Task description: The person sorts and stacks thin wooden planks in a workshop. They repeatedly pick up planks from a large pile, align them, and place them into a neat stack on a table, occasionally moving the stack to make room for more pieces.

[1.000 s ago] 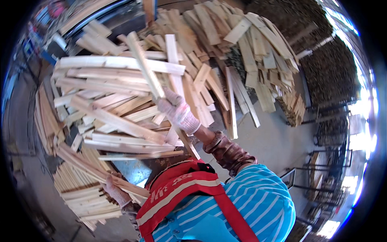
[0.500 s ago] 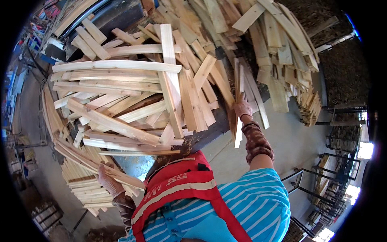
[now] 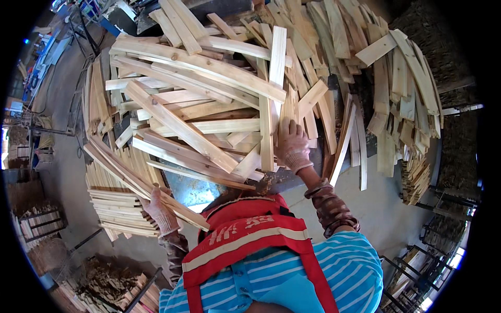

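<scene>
Right hand [image 3: 293, 146], gloved, lies fingers-spread and flat on the upright wooden slats [image 3: 288, 112] near the front edge of the slat heap [image 3: 198, 94], gripping nothing that shows. Left hand [image 3: 159, 211], also gloved, closes around the low end of a long slanted slat [image 3: 136, 180], beside the stacked slats [image 3: 117, 201] at the heap's left corner.

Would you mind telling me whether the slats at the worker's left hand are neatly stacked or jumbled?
Neatly stacked: beside the left hand, the stack of slats lies in flat, parallel layers, unlike the criss-crossed heap above it.
</scene>
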`<state>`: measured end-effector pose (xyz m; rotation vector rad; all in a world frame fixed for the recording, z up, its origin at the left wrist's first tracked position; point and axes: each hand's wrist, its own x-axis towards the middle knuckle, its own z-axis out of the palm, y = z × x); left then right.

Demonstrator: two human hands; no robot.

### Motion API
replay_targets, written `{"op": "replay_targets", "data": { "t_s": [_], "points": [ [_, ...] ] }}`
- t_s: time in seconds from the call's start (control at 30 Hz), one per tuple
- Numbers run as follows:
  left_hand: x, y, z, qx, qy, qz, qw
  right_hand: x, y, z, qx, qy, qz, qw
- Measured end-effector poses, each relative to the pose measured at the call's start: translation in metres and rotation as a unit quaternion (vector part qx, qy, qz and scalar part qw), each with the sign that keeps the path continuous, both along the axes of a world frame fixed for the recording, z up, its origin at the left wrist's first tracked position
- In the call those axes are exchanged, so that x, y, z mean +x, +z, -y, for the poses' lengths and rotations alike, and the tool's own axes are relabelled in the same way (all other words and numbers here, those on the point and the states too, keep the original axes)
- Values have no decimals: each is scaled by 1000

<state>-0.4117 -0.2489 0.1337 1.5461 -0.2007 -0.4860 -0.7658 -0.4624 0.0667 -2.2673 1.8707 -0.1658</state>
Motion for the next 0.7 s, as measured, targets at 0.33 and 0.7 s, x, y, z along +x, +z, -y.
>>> {"op": "replay_targets", "data": {
  "t_s": [0.33, 0.7],
  "points": [
    [5, 10, 24, -52, -135, -9, 989, -128, 124, -2, 93, -183, -90, 975],
    [-28, 29, 92, -87, -333, -61, 937, -94, 133, -113, -190, -138, 40, 971]
  ]
}}
